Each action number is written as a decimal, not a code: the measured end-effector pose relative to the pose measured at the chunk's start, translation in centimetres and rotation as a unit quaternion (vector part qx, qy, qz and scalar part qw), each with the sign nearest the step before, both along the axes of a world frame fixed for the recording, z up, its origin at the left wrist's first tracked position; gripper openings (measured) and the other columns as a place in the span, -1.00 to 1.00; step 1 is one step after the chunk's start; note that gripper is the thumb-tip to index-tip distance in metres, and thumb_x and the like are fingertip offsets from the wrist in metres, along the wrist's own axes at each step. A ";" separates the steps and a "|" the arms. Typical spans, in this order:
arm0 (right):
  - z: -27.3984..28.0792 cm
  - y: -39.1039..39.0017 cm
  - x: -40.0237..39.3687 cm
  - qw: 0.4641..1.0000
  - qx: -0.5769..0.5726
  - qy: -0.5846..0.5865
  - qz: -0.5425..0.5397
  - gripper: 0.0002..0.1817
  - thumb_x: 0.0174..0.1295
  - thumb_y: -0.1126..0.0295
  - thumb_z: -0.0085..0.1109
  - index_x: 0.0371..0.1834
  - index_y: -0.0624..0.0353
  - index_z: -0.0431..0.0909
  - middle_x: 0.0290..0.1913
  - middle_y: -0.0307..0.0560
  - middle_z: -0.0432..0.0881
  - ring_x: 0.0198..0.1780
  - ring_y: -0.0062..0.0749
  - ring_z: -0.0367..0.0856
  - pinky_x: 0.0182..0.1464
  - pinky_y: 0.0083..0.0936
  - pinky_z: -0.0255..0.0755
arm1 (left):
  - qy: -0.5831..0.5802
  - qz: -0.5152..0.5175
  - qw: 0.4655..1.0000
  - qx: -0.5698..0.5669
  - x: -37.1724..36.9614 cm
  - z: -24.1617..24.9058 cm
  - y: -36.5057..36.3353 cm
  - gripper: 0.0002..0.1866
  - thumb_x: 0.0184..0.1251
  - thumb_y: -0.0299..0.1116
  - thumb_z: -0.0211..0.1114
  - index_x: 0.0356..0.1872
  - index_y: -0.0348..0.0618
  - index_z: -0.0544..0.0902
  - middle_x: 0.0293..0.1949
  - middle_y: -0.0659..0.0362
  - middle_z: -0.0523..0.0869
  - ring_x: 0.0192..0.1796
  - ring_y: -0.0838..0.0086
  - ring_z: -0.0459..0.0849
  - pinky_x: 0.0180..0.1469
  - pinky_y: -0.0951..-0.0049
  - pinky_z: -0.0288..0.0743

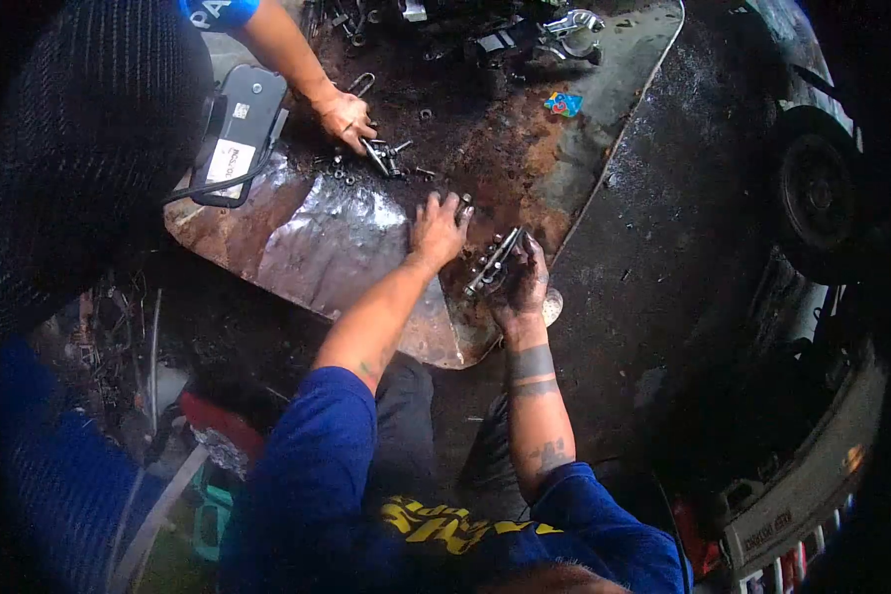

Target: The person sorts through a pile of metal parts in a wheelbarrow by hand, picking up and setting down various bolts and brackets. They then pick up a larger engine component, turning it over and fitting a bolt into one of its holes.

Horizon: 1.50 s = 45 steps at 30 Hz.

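Note:
My left hand [439, 230] reaches over the stained metal sheet, its fingers bent. A small metal piece that looks like a bolt [465, 205] sits at its fingertips, between thumb and forefinger. To its right, my right hand [525, 282] is turned palm up with fingers curled, cradling several long metal bolts [493, 262]. The palm and fingers are blackened with grease. Farther up, a co-worker's hand [346, 117] reaches down to a pile of bolts and nuts [378, 158] on the sheet.
A grey case [240, 129] with a white label lies at the sheet's left side. Greasy metal machine parts [540, 42] stand at the back, near a small blue sticker [563, 104]. The metal sheet [337, 247] ends close to my body. A vehicle wheel [819, 188] is at right.

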State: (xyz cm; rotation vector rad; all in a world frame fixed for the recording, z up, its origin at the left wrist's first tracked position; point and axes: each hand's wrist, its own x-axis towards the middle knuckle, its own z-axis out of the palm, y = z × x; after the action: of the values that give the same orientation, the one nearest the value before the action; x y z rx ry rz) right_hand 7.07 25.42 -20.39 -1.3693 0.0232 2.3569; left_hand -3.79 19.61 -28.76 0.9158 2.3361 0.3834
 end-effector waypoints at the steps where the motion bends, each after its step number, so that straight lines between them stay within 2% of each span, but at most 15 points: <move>1: 0.1 0.0 0.2 1.000 -0.019 0.001 0.007 -0.63 0.05 0.05 -0.08 -0.33 0.13 0.47 -0.44 -0.15 0.53 -0.39 -0.29 0.50 -0.33 -0.42 0.41 | -0.016 0.041 0.999 0.021 0.5 0.0 0.1 -0.61 0.07 -0.09 0.07 -0.12 -0.08 0.38 -0.09 -0.14 0.34 -0.09 -0.08 0.38 -0.06 0.08 0.30; 4: -2.2 -0.2 0.8 1.000 -0.001 0.015 0.000 -0.59 0.04 0.01 -0.07 -0.32 0.15 0.47 -0.42 -0.13 0.53 -0.37 -0.27 0.50 -0.31 -0.38 0.41 | -0.050 0.083 0.995 0.034 0.6 0.3 -0.6 -0.68 0.03 -0.23 0.12 -0.21 -0.18 0.43 -0.25 -0.15 0.48 -0.24 -0.05 0.48 -0.09 0.13 0.34; 6: -1.8 0.0 0.4 0.999 -0.025 0.037 0.007 -0.56 0.03 -0.02 -0.08 -0.31 0.16 0.46 -0.40 -0.12 0.53 -0.35 -0.24 0.49 -0.28 -0.34 0.39 | -0.154 0.105 0.982 0.033 0.1 -1.0 -2.2 -0.48 -0.05 -0.24 0.17 -0.02 -0.26 0.35 -0.14 -0.19 0.49 -0.19 0.08 0.54 -0.11 0.33 0.38; 10: -4.9 -0.1 0.4 0.997 0.035 0.021 0.059 -0.51 0.03 -0.07 -0.11 -0.30 0.17 0.46 -0.37 -0.09 0.53 -0.32 -0.20 0.49 -0.23 -0.33 0.38 | -0.351 0.342 0.855 0.170 -1.5 5.0 -2.6 -0.55 0.04 -0.22 0.19 -0.10 -0.35 0.43 -0.26 -0.02 0.56 -0.18 0.42 0.50 -0.07 0.50 0.32; 13: -4.6 -0.5 -0.2 0.994 -0.021 0.089 0.065 -0.64 0.11 0.03 -0.13 -0.25 0.07 0.43 -0.30 -0.17 0.52 -0.28 -0.40 0.48 -0.21 -0.45 0.39 | -0.103 0.079 0.990 0.048 -0.1 10.2 -1.8 -0.58 0.11 -0.26 0.10 -0.05 -0.32 0.36 0.01 -0.18 0.33 0.10 0.15 0.29 0.12 0.32 0.18; 14: -3.1 -0.5 -0.9 0.994 -0.025 0.089 0.065 -0.64 0.11 0.03 -0.13 -0.25 0.07 0.43 -0.30 -0.17 0.52 -0.28 -0.40 0.48 -0.21 -0.45 0.39 | -0.115 0.078 0.990 -0.004 0.8 12.8 -0.9 -0.51 0.13 -0.19 0.06 0.01 -0.32 0.32 0.13 -0.27 0.15 0.15 -0.07 0.21 0.15 0.24 0.18; 17: -1.5 -1.7 -2.5 0.972 0.236 0.023 0.008 -0.61 0.11 0.04 -0.12 -0.19 0.11 0.43 -0.26 -0.15 0.52 -0.25 -0.41 0.47 -0.11 -0.44 0.36 | -0.099 0.006 0.991 0.090 2.7 15.0 -0.8 -0.60 0.07 -0.28 0.12 -0.07 -0.23 0.36 -0.02 -0.22 0.28 0.02 -0.05 0.34 0.05 0.20 0.26; 21: -2.2 -0.4 -0.9 0.994 0.056 0.090 0.015 -0.66 0.13 0.10 -0.09 -0.22 0.13 0.43 -0.30 -0.11 0.54 -0.29 -0.40 0.51 -0.21 -0.45 0.44 | -0.130 -0.004 0.982 0.135 0.5 17.1 -0.9 -0.64 0.03 -0.30 0.16 -0.16 -0.30 0.43 -0.14 -0.18 0.41 -0.03 0.03 0.39 -0.02 0.26 0.32; 25: -2.9 0.7 0.3 0.966 -0.050 0.251 0.044 -0.65 0.10 0.05 -0.07 -0.27 0.10 0.43 -0.42 -0.13 0.55 -0.52 -0.38 0.53 -0.46 -0.45 0.49 | 0.145 0.102 0.977 0.116 -9.6 8.4 -2.8 -0.53 0.01 -0.22 0.20 -0.13 -0.39 0.40 -0.08 -0.23 0.39 0.03 0.01 0.33 0.08 0.21 0.19; 27: -1.6 0.3 -0.4 0.992 0.019 0.122 -0.012 -0.65 0.10 0.04 -0.07 -0.31 0.10 0.44 -0.46 -0.15 0.54 -0.51 -0.39 0.52 -0.49 -0.45 0.49 | 0.144 0.170 0.974 0.052 -15.5 3.7 -3.4 -0.35 -0.02 -0.10 0.20 0.03 -0.33 0.22 0.06 -0.35 0.14 0.08 -0.12 0.24 0.11 0.17 0.16; 32: -3.4 -0.1 0.2 0.991 0.041 0.127 0.020 -0.68 0.13 0.08 -0.10 -0.34 0.10 0.44 -0.49 -0.15 0.52 -0.53 -0.40 0.51 -0.48 -0.44 0.48 | 0.101 0.324 0.941 -0.006 -24.3 -2.7 -2.0 -0.08 -0.12 0.15 0.18 0.24 -0.02 -0.05 0.16 -0.31 -0.03 0.19 -0.18 0.03 0.20 0.10 0.00; 35: -4.0 -0.2 0.4 0.996 -0.011 0.056 0.072 -0.64 0.13 0.03 -0.12 -0.38 0.11 0.45 -0.51 -0.14 0.52 -0.54 -0.41 0.50 -0.50 -0.44 0.46 | 0.153 0.252 0.955 -0.018 -24.6 -1.4 1.3 -0.25 -0.10 0.15 0.17 0.17 0.29 0.10 0.15 -0.26 0.02 0.22 -0.16 -0.05 0.13 -0.05 0.05; 40: -2.8 -1.1 0.0 0.988 -0.106 0.087 0.066 -0.53 0.13 -0.07 -0.19 -0.36 0.15 0.46 -0.51 -0.13 0.53 -0.54 -0.36 0.50 -0.49 -0.44 0.43 | 0.197 0.177 0.960 -0.087 -22.0 -1.4 1.4 -0.41 -0.02 0.09 0.12 0.08 0.23 0.27 0.04 -0.14 0.17 0.12 -0.08 0.13 0.04 -0.06 0.16; 43: -4.6 -2.0 0.1 0.992 -0.071 0.082 0.062 -0.57 0.14 0.02 -0.19 -0.32 0.20 0.46 -0.48 -0.09 0.53 -0.48 -0.32 0.51 -0.42 -0.44 0.44 | 0.254 -0.030 0.965 -0.060 -19.7 -2.9 -1.3 -0.63 0.10 -0.07 0.04 -0.05 0.15 0.40 0.06 -0.07 0.17 0.06 -0.12 0.17 -0.01 -0.11 0.18; 45: -3.7 -2.0 -0.7 0.993 -0.061 0.094 0.029 -0.64 0.15 0.15 -0.19 -0.31 0.25 0.45 -0.46 -0.07 0.53 -0.45 -0.32 0.51 -0.38 -0.45 0.44 | 0.238 -0.009 0.968 -0.082 -16.8 -2.8 -2.4 -0.62 0.10 -0.05 0.03 -0.05 0.14 0.41 0.03 -0.05 0.22 0.06 -0.06 0.19 -0.01 -0.10 0.18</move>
State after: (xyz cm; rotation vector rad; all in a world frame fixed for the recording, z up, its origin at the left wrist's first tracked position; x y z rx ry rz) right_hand 6.33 23.37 -24.14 -1.2119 0.1878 2.5632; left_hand -20.64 17.24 -31.54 1.0329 2.7376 -0.0503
